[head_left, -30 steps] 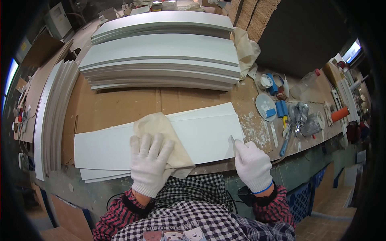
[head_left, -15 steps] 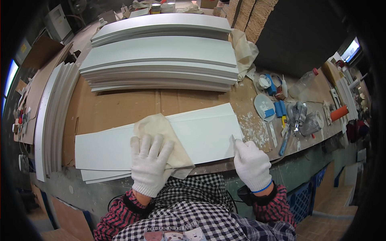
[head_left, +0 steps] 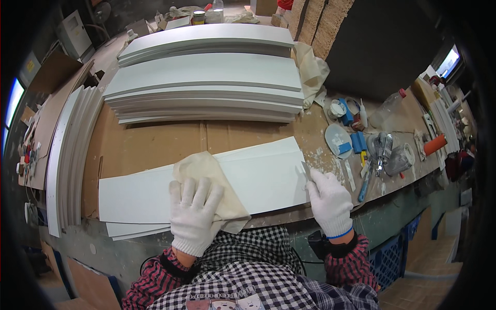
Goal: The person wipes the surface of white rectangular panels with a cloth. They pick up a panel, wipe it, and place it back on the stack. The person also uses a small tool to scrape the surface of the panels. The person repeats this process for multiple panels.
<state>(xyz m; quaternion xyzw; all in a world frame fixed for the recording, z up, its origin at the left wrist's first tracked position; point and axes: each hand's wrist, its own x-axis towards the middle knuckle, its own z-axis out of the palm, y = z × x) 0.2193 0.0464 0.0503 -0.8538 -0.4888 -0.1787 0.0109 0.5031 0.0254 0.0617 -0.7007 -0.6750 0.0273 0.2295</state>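
Observation:
Two or more long white panels [head_left: 266,178] lie fanned on top of each other in front of me. Spread flat, my left hand [head_left: 194,214] in a white knit glove presses on the top panel and a cream cloth [head_left: 219,186]. The cloth lies folded across the middle of that panel. At the panel's right end my right hand [head_left: 330,202], gloved too, is closed on a thin flat metal blade [head_left: 306,170]. The blade points away from me, close to the panel's short edge. Its handle, if any, is hidden in my fingers.
Tall stacks of white panels [head_left: 201,70] stand behind on brown cardboard [head_left: 170,134], with more upright panels [head_left: 72,160] at the left. To the right lie a white dish [head_left: 337,135], blue blocks [head_left: 358,141], a blue-handled tool [head_left: 365,186], a clear bottle [head_left: 387,109] and an orange roller [head_left: 435,145].
My right hand has moved slightly right along the panel's end, and the blade is turned more toward the far side. The left hand stays pressed on the panel and cloth.

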